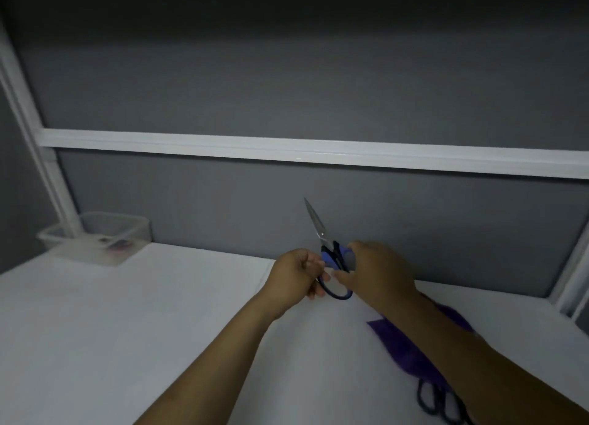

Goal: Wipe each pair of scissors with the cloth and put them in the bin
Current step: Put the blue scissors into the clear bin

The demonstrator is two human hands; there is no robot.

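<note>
A pair of scissors with blue and black handles [331, 259] is held upright above the white table, blades closed and pointing up and away. My left hand [296, 275] grips the lower handle loop. My right hand [376, 268] holds the upper handle from the right. A purple cloth [404, 345] lies flat on the table under my right forearm. Black handles of a second pair of scissors [436, 402] lie on the table at the cloth's near end. A clear plastic bin [98, 236] stands at the far left corner with something small inside.
The white table [127, 329] runs up to a grey partition wall with a white horizontal rail [287, 152]. White frame posts stand at the far left and at the right edge.
</note>
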